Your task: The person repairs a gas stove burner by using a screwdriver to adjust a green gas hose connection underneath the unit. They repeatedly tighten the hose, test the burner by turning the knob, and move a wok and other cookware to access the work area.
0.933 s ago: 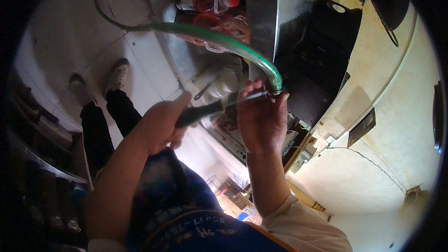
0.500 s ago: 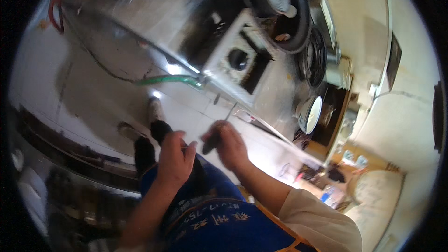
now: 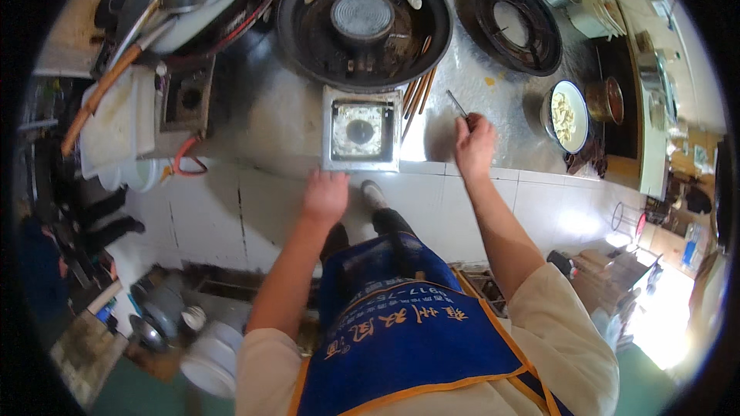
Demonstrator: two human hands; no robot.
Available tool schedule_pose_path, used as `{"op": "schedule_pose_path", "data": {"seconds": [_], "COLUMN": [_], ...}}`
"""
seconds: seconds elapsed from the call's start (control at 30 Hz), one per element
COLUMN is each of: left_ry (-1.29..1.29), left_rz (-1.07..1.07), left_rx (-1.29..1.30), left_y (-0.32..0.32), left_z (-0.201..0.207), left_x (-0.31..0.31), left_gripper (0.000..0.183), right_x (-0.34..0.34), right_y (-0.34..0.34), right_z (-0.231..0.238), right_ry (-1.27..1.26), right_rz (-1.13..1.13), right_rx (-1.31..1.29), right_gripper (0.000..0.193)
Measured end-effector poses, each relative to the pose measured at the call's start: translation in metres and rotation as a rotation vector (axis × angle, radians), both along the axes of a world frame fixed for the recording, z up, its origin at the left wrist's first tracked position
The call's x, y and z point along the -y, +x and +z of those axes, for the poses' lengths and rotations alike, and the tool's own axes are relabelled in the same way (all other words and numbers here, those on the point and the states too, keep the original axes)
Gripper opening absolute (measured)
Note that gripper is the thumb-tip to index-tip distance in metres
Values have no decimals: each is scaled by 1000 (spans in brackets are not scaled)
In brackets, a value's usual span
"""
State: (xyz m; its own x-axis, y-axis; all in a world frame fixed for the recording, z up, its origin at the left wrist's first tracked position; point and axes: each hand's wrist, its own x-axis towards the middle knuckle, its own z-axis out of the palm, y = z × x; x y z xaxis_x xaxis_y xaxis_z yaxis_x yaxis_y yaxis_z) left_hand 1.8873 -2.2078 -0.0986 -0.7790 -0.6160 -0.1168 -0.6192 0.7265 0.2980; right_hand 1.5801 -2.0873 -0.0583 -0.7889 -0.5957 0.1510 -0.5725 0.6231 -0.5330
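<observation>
Taking the middle of the view as the clock centre: right hand at 2 o'clock has its fingers closed round a slim metal tool, looks like a screwdriver, over the steel counter. Left hand is just left of centre, fingertips at the front edge of the square metal box at 12; tbh can't tell if it's gripping or only resting there. Box is open on top, grubby and pale inside with a dark round spot. Right behind it, also at 12, a black round pan with a raised metal hub in it. Towards 2 there's a white bowl of pale pieces, and just beyond it a coppery pot, insides too dark to read.
</observation>
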Motion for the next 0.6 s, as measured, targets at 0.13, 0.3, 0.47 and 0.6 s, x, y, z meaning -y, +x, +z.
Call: {"op": "schedule_pose_path", "data": {"seconds": [0.13,0.3,0.47,0.6], "left_ry": [234,381,517,521], "left_rz": [56,-282,-345,-345], "left_rx": [80,308,45,204], "left_y": [-9,-17,-11,-11], "left_z": [10,33,5,24], "left_x": [20,47,74,90], "left_gripper": [27,34,36,37], "right_x": [54,89,92,99], "right_y": [105,131,129,137], "right_z": [43,63,59,57], "right_ry": [-135,-46,-10,32], "right_rz": [-21,-139,-118,-182], "right_rx": [485,322,331,367], "right_gripper": [33,30,29,30]}}
